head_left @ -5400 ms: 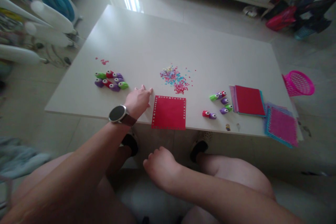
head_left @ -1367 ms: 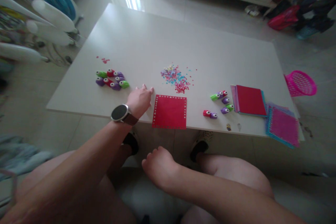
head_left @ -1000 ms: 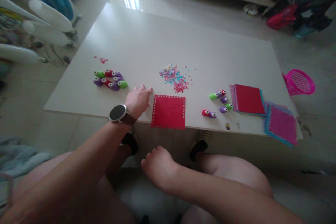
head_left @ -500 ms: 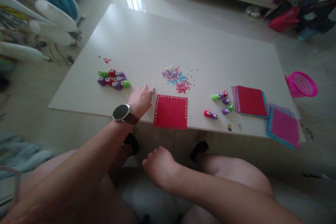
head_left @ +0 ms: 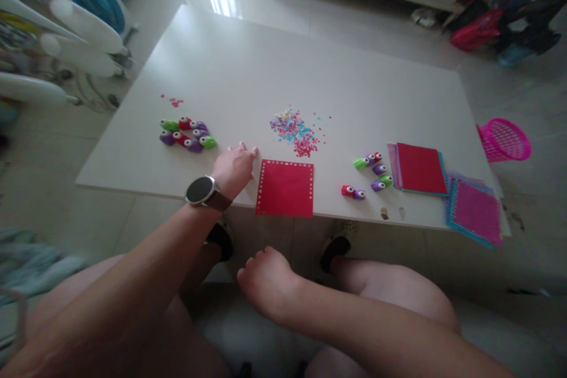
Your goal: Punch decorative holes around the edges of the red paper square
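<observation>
My left hand point(head_left: 234, 166), a watch on its wrist, rests on the white table with its fingers spread and nothing in them. Just right of it lies a red paper square point(head_left: 286, 188) with small shapes punched along its edges, its near side reaching past the table edge. My right hand point(head_left: 268, 282) hangs in front of the table above my lap, fingers curled in; whatever it may hold is hidden. Beyond the red square is a pile of punched paper bits point(head_left: 295, 130). Left of my left hand sits a cluster of small green, red and purple pieces with eyes point(head_left: 188, 134).
Similar eyed pieces point(head_left: 374, 170) lie to the right, near a stack of coloured paper point(head_left: 422, 169) and a stack of edge-punched sheets point(head_left: 476, 209). Two small flat items, one a cartoon figure point(head_left: 384, 213), lie by the front edge. A pink basket point(head_left: 507, 140) stands beyond the right edge.
The whole view has shifted slightly left. Both hands and the things on the table keep their places relative to each other.
</observation>
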Demonstrator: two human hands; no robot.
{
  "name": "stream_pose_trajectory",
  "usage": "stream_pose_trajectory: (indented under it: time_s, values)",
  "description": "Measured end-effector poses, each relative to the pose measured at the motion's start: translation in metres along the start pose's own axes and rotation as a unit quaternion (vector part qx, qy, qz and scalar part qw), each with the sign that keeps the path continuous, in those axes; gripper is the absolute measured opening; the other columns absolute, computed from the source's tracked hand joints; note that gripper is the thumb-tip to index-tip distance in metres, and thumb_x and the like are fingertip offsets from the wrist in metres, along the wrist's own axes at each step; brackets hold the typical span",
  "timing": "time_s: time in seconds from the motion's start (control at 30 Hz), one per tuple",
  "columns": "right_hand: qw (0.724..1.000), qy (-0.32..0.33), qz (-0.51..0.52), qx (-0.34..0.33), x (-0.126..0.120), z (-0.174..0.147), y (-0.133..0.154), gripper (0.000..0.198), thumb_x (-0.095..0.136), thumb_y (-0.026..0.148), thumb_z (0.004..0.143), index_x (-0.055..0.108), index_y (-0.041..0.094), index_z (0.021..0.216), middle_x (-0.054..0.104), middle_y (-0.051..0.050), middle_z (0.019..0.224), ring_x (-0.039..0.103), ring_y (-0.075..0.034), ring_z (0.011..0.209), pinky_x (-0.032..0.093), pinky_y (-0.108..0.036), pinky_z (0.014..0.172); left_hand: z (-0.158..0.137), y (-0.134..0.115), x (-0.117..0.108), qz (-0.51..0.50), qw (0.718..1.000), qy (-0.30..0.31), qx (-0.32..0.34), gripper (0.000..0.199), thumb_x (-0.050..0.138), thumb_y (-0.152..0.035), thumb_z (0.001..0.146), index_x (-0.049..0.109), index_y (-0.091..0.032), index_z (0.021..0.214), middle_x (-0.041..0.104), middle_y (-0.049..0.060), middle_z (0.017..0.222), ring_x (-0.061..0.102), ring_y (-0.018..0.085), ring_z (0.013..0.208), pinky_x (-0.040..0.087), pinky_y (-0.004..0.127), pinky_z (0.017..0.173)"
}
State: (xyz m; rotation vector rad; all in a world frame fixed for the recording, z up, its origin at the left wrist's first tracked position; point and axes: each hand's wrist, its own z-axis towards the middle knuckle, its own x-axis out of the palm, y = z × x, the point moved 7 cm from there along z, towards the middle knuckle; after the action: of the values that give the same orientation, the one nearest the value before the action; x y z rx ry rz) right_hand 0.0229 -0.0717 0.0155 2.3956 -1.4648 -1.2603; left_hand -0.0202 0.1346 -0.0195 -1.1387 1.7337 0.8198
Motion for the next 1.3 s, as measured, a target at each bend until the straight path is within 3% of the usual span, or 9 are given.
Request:
stream_pose_trajectory:
  time_s: [0.2,0.43,0.77,1.07,1.3]
  values:
    - [1.0,0.0,-0.007,-0.003,-0.002,-0.0005,0.0004,0.015,0.071,0.009,0.096,0.081,0.01,0.107,0.08,-0.016,0.107,0.078,-0.03,0.1,0.065,-0.041,0.087,0.0012,0.0006,0.002,-0.007,1.0,0.003,-0.006,0.063,0.059,-0.023,0.102,0.047,-0.019,0.164,0.054,0.027,0.161,0.069,0.037,0.133,0.057,0.042,0.108]
    - [1.0,0.029,-0.004,0.003,0.0017,-0.0008,-0.001,0.023,0.061,0.009,0.103,0.079,0.009,0.118,0.078,-0.015,0.12,0.075,-0.03,0.114,0.061,-0.042,0.096,0.0001,0.0011,0.0004,-0.009,1.0,-0.006,0.0,0.061,0.059,-0.022,0.101,0.05,-0.021,0.162,0.058,0.025,0.157,0.073,0.035,0.125,0.059,0.042,0.103]
    - [1.0,-0.021,-0.002,-0.002,0.0051,0.0038,-0.0013,0.017,0.066,0.009,0.097,0.081,0.011,0.106,0.08,-0.015,0.107,0.078,-0.03,0.102,0.064,-0.04,0.088,-0.0027,-0.0015,-0.0042,-0.009,1.0,-0.007,-0.006,0.063,0.062,-0.02,0.1,0.05,-0.02,0.162,0.058,0.024,0.157,0.072,0.034,0.127,0.058,0.042,0.107]
    - [1.0,-0.02,0.004,0.002,0.0036,0.0025,-0.0021,0.017,0.068,0.009,0.096,0.081,0.01,0.106,0.081,-0.015,0.106,0.078,-0.031,0.101,0.064,-0.042,0.088,-0.0029,-0.0025,-0.0042,-0.008,1.0,-0.003,-0.009,0.064,0.063,-0.02,0.099,0.05,-0.018,0.162,0.059,0.025,0.156,0.071,0.035,0.128,0.057,0.043,0.109]
    - [1.0,0.014,-0.005,-0.004,-0.0008,-0.0015,-0.0007,0.021,0.065,0.008,0.099,0.081,0.01,0.113,0.08,-0.015,0.114,0.077,-0.031,0.109,0.063,-0.041,0.092,-0.0031,-0.0022,-0.0039,-0.002,1.0,0.008,-0.002,0.063,0.059,-0.021,0.102,0.047,-0.019,0.164,0.058,0.024,0.157,0.071,0.033,0.128,0.057,0.041,0.109]
